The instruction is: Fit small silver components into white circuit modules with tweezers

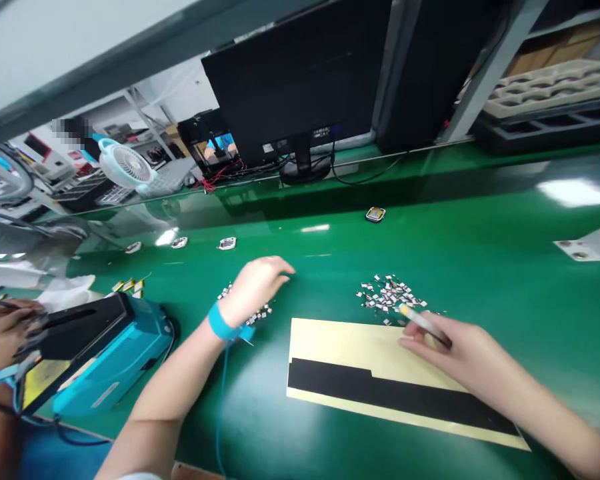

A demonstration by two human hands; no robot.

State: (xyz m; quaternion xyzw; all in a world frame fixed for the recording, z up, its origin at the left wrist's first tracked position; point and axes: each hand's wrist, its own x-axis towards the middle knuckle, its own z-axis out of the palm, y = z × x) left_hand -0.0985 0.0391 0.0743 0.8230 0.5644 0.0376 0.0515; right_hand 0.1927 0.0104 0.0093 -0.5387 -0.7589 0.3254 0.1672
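My left hand (257,283), with a blue wrist strap (221,323), hovers over the green bench. Its thumb and forefinger are slightly apart, with nothing visible between them. Below and behind it lies a pile of small white-and-dark pieces (260,315), partly hidden by my wrist. My right hand (445,337) grips a white pen-like tool with a yellow end (423,322); its exact kind is unclear. That yellow end points to a second pile of small pieces (387,293). Under my right hand lies a pale yellow sheet (340,337) bearing a black strip (330,378).
Along the bench are small white devices (227,244) and a square dark-framed part (375,214). A monitor (300,80) stands behind. At left, a co-worker's hands (5,330) are beside a blue-and-black machine (105,360). A metal bracket (590,243) juts in from the right.
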